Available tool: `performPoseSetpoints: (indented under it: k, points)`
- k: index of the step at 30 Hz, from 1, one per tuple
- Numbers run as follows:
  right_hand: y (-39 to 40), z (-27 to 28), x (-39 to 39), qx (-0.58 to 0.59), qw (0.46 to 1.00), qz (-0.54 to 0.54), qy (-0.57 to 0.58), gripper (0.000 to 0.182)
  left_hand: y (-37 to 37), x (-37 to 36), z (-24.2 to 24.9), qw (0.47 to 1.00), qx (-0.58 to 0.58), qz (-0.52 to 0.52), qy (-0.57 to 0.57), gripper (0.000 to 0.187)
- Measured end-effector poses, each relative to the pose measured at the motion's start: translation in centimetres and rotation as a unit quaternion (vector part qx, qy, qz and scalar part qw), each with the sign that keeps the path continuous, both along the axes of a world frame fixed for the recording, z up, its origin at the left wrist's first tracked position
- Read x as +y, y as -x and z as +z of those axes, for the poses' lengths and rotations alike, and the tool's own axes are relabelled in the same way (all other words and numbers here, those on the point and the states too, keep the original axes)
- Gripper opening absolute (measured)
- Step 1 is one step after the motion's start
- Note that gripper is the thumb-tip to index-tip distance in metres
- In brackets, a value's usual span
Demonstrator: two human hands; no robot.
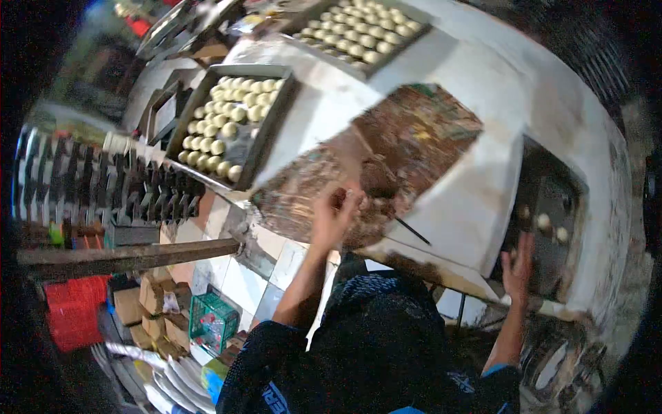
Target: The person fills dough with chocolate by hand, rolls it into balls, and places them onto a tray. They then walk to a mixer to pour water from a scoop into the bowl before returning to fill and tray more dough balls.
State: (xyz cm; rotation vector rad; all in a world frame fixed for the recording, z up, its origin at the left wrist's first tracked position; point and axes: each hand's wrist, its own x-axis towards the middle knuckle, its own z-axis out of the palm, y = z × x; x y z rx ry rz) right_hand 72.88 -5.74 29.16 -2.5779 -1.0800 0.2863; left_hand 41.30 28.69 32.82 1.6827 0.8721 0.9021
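Note:
My left hand [336, 212] is over the lower part of a brown, patterned board [420, 138], its fingers curled round something dark that I cannot make out. Beside it on the board lies a dark brown lump [378, 181]. A thin black stick [414, 232] rests at the board's lower edge. At the right, my right hand [517, 270] is at the near edge of a dark tray [552, 186], with its fingers apart and nothing in them. Several pale dough balls [543, 221] sit in that tray, just beyond my fingertips.
A metal tray [279, 127] of pale balls stands on the table's left side, another tray [365, 69] at the far edge. Stacked dark metal racks [96, 183] and a wooden beam [131, 255] are left. On the floor are a green crate [214, 323] and cardboard boxes [155, 293].

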Motion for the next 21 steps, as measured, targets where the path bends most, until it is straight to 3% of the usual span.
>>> performPoseSetpoints:
  k: [1, 2, 4, 5, 6, 8, 9, 10, 12, 14, 16, 17, 18, 19, 20, 21]
  points:
    - [0.9, 0.9, 0.9, -0.052, 0.997, -0.042, -0.044, 0.060, 3.6, 4.8, -2.0, 0.974, 0.079, 0.087, -0.196, 0.015]
    - [1.8, 1.7, 1.9, -0.102, 0.987, -0.088, -0.088, 0.057, 5.8, 7.8, 1.5, 0.958, 0.137, 0.177, -0.178, 0.015]
    - [4.8, 4.7, 4.7, -0.035, 0.967, -0.143, -0.210, 0.052, 12.2, 17.6, -0.9, 0.906, 0.224, 0.271, -0.234, 0.024]
    - [5.7, 3.7, 5.6, -0.027, 0.949, -0.149, -0.277, 0.046, 15.0, 23.1, -2.8, 0.893, 0.293, 0.276, -0.204, 0.032]
    - [6.7, 4.3, 7.0, -0.033, 0.948, -0.143, -0.283, 0.046, 17.0, 27.5, -4.1, 0.874, 0.359, 0.278, -0.170, 0.041]
    - [10.1, 5.5, 10.2, -0.072, 0.968, -0.014, -0.242, 0.038, 18.0, 32.9, -4.5, 0.819, 0.508, 0.259, -0.060, 0.053]
    - [11.7, 7.0, 11.8, -0.157, 0.970, 0.044, -0.182, 0.030, 18.8, 35.1, -4.9, 0.814, 0.547, 0.187, -0.055, 0.056]
    - [13.2, 8.1, 13.0, -0.171, 0.966, 0.034, -0.191, 0.030, 17.4, 35.3, -4.8, 0.801, 0.542, 0.250, -0.055, 0.060]
    - [14.9, 10.0, 14.8, -0.128, 0.979, 0.064, -0.144, 0.026, 17.1, 37.1, -8.1, 0.757, 0.573, 0.269, -0.164, 0.056]
    - [15.2, 9.6, 15.7, -0.105, 0.973, 0.059, -0.195, 0.025, 14.1, 33.8, -5.5, 0.827, 0.457, 0.299, -0.134, 0.038]
    - [15.4, 9.0, 17.8, -0.013, 0.962, 0.056, -0.268, 0.026, 11.3, 26.9, -2.3, 0.914, 0.253, 0.231, -0.218, 0.031]
    - [15.9, 8.7, 19.0, 0.041, 0.953, 0.046, -0.296, 0.027, 9.9, 23.6, -2.4, 0.930, 0.144, 0.174, -0.289, 0.029]
    - [16.4, 7.6, 20.3, 0.087, 0.940, 0.040, -0.328, 0.030, 7.4, 20.0, -4.0, 0.993, -0.061, 0.099, 0.003, 0.030]
    - [16.5, 6.8, 21.5, 0.135, 0.937, 0.072, -0.314, 0.033, 5.5, 13.3, 2.8, 0.984, 0.069, 0.058, -0.153, 0.039]
    - [17.0, 6.3, 22.6, 0.248, 0.922, 0.071, -0.290, 0.034, 3.9, 9.8, 1.9, 0.992, 0.052, -0.019, -0.116, 0.050]
    - [17.3, 5.9, 23.3, 0.276, 0.916, 0.112, -0.269, 0.036, 2.1, 6.3, 4.0, 0.992, 0.014, -0.081, -0.095, 0.060]
